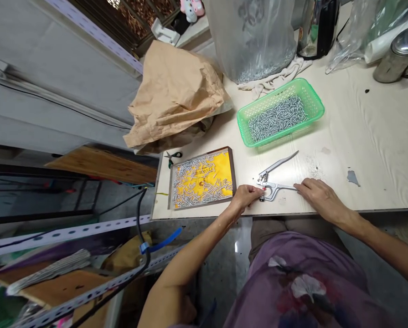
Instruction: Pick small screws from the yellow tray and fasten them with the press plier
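On the table near its front edge lie silver hand pliers (271, 193) with a spring, their two long handles spread apart. My left hand (247, 196) is at the jaw end, thumb and fingers pinched beside a small red part (264, 187). What sits between those fingertips is too small to make out. The end of the lower handle is under the fingers of my right hand (318, 196), which grips it. To the left of my left hand, a shallow tray (234, 175) with a yellow bottom holds many small silver metal pins (190, 182).
A green plastic basket (281, 136) of similar metal pins stands behind the pliers. Small scissors (171, 159) lie at the tray's far left corner. Farther back are a crumpled brown paper bag (176, 91), a large clear plastic bag (251, 41), a cloth (275, 77) and a metal mug (391, 61).
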{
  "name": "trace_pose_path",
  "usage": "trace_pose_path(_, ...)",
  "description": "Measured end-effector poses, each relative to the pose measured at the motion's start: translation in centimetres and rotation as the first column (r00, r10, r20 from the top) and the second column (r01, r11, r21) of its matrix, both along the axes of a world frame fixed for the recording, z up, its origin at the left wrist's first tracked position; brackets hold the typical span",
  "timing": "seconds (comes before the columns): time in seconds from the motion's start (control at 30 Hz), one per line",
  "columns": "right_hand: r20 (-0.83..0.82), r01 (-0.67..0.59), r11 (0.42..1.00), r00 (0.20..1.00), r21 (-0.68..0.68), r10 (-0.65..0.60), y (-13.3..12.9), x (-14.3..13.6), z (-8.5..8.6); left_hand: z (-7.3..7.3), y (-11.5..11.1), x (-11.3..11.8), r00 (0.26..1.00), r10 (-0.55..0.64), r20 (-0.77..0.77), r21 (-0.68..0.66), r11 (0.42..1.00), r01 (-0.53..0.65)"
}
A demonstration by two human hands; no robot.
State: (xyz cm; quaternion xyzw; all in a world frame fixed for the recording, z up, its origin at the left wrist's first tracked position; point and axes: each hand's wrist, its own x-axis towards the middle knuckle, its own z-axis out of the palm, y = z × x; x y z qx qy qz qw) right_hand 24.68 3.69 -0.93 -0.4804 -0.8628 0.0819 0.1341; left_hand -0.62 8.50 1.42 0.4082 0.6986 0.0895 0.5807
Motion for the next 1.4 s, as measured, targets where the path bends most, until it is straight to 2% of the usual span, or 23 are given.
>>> trace_pose_path(0.13,0.015,-0.019,1.0,1.0,-0.004,0.019,0.1,0.1,0.4,0.5,0.2,0.1,0.997,-0.08,-0.017,-0.08,0.994,0.079)
trace_pose_path(0.3,-0.004,-0.078,0.993,0.997,-0.085,0.078,1.0,0.5,1.3,0.6,0.2,0.3,0.998,-0.068,-0.019,-0.128,0.99,0.065)
trace_pose_path(0.43,0.027,-0.118,0.988,0.992,-0.096,0.121,3.5,0.5,1.6,0.4,-0.1,0.2,0.999,-0.039,-0.025,-0.135,0.99,0.035)
trace_pose_path(0.6,0.099,-0.184,0.97,0.975,-0.156,0.201,7.3,-0.4,0.5,0.3,-0.5,0.2,1.0,-0.02,-0.006,-0.135,0.991,0.019)
trace_pose_path(0.7,0.111,-0.182,0.964,0.972,-0.196,0.206,8.4,-1.0,0.3,0.3,-0.6,0.2,1.0,-0.011,-0.003,-0.141,0.99,0.01)
trace_pose_path(0.97,0.172,-0.171,0.966,0.964,-0.192,0.205,8.0,-1.5,2.0,0.4,-0.9,0.3,1.0,0.003,0.006,-0.115,0.993,-0.002)
trace_pose_path(1.3,0.181,-0.165,0.964,0.962,-0.21,0.204,7.4,-1.7,2.3,0.0,-1.8,0.0,1.0,0.0,0.025,-0.064,0.998,0.001)
trace_pose_path(1.4,0.173,-0.158,0.962,0.965,-0.225,0.199,7.4,-1.8,2.2,-0.2,-2.2,-0.2,0.999,-0.037,-0.006,-0.036,0.999,0.037)
